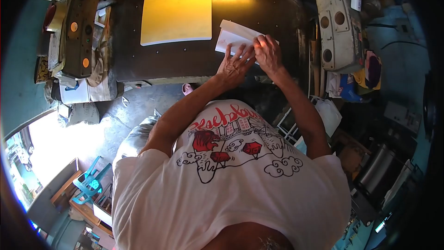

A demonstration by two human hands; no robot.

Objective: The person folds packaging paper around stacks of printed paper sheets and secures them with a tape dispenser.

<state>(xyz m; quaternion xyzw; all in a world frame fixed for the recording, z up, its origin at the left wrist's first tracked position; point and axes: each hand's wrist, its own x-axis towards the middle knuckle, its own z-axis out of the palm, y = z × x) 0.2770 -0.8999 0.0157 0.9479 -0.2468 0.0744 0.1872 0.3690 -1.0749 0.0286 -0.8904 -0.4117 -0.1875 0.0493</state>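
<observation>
A white sheet of paper, folded over along its far side, lies at a slant on the dark machine table. My left hand rests on its near part with the fingers spread. At the right end of the sheet, my right hand has its fingers bent and pressed together on the paper. The fingertips partly cover that end. To the left lies a neat stack of paper, lit yellow, apart from both hands.
Metal side housings with round holes flank the table, one at left and one at right. Cloths hang at the right. A white plastic bag is beside my right arm. A turquoise plastic chair stands at lower left.
</observation>
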